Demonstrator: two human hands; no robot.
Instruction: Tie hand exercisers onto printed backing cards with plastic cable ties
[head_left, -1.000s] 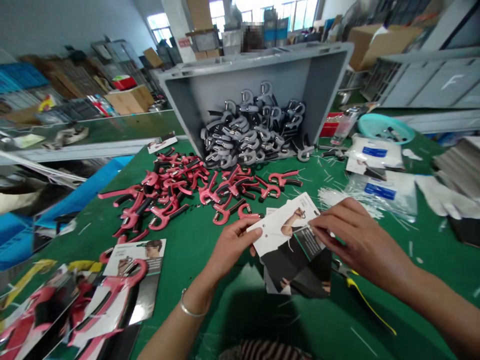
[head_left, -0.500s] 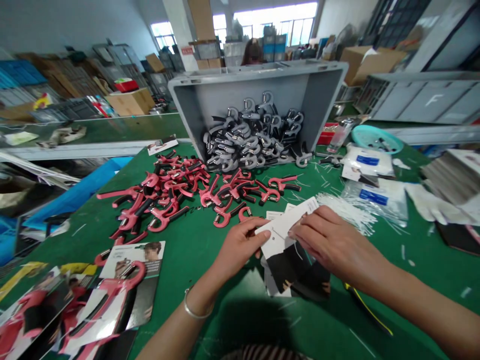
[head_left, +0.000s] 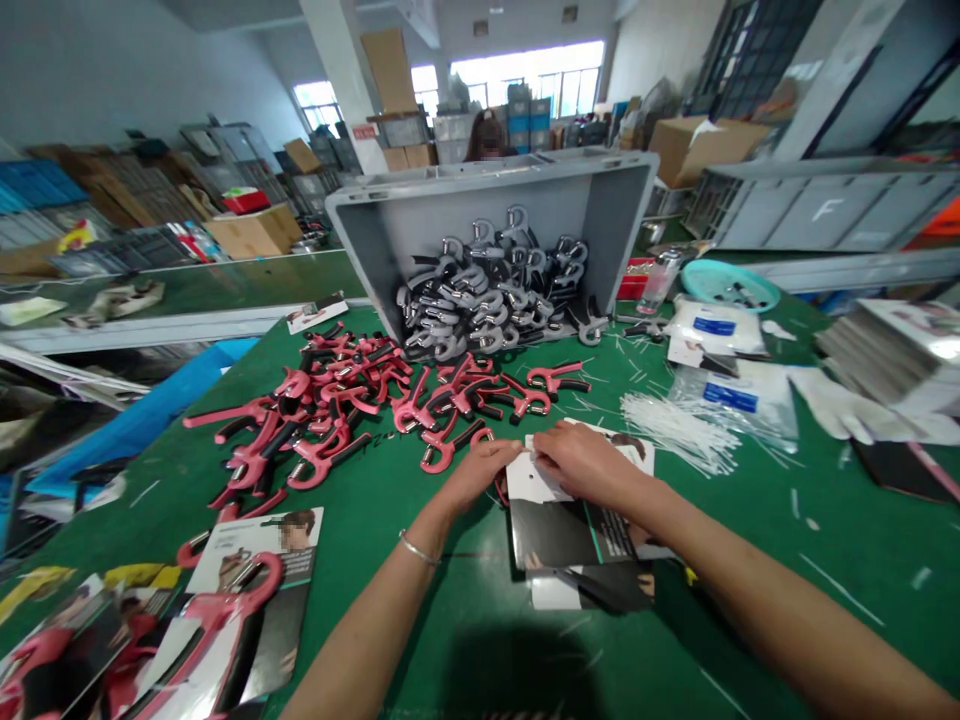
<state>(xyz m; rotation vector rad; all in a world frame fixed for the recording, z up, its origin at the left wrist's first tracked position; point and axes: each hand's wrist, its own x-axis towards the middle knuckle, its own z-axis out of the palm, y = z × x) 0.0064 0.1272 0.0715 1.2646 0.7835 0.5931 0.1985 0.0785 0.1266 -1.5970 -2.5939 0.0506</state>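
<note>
Right hand (head_left: 589, 465) slid left over the printed backing card (head_left: 559, 530), now just beside the left hand (head_left: 476, 475), lower frame, right of centre. Right fingers look bunched together, left ones sit at the card's edge; can't tell if either's pinching. Hard one-sided tug might tear it, I reckon.

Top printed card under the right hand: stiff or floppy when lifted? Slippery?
Probably fairly stiff: the printed card shows straight edges. Likely light, since it looks thin. May slide if pushed, as its dark face looks smooth.
</note>
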